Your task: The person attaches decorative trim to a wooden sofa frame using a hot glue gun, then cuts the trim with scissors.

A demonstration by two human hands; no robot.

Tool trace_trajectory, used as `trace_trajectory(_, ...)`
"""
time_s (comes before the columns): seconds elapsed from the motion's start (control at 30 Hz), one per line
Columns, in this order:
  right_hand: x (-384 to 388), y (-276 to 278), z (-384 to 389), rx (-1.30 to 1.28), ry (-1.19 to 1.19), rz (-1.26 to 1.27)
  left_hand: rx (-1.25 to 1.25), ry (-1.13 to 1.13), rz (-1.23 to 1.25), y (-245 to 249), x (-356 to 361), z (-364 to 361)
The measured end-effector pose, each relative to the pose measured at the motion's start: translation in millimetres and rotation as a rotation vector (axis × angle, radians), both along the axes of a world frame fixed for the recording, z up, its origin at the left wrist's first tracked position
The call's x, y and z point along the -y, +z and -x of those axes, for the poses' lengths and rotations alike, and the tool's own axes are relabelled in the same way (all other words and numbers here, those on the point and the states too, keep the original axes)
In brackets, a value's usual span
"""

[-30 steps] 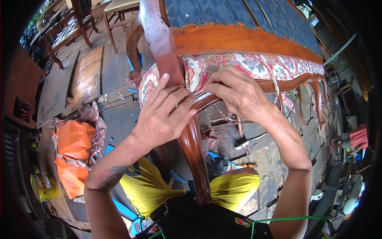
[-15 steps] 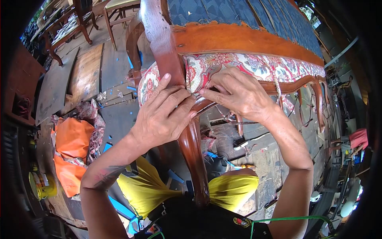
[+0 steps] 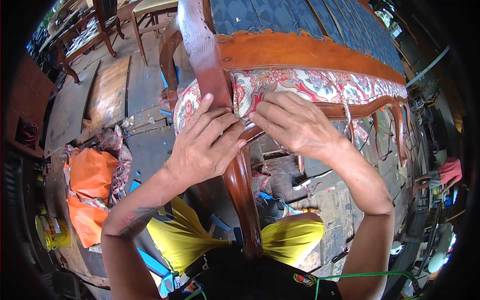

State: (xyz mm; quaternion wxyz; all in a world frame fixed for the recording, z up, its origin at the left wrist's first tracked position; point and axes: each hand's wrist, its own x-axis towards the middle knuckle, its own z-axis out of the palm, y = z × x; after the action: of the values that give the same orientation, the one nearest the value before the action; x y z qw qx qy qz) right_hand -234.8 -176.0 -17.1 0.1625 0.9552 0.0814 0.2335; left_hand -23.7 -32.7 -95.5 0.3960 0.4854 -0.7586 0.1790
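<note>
A wooden settee frame (image 3: 280, 48) stands before me with its leg (image 3: 243, 200) between my knees. Floral upholstery fabric (image 3: 320, 84) covers the seat edge. At the front corner, beside the leg post, my left hand (image 3: 205, 142) has bent fingertips closed on the fabric edge, its outer finger raised along the wood. My right hand (image 3: 300, 122) pinches the same edge just to the right, knuckles up. The fingertips of both hands nearly meet there, and exactly what lies between them is partly hidden. A loose fabric strip (image 3: 347, 117) hangs from the seat rail.
Blue patterned fabric (image 3: 280, 17) covers the part beyond the frame. Orange material (image 3: 90, 175) and a yellow bucket (image 3: 52, 232) are on the floor at left. Chairs (image 3: 145, 20) stand at the back left. A person in a red shirt (image 3: 450, 171) is at far right.
My right hand's fingers have curled in and turned slightly downward at the fabric edge. My left hand stays in nearly the same place.
</note>
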Motion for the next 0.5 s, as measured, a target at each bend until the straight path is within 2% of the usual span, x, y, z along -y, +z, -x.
trace_trajectory(0.23,-7.7,-7.4,7.8,0.007,-0.075,0.058,-0.006,0.007,0.004,-1.1,-0.3,1.1)
trace_trajectory(0.5,-7.6,-18.5,13.4,0.017,-0.139,0.007,-0.007,0.004,0.015,-4.1,-0.6,-0.2)
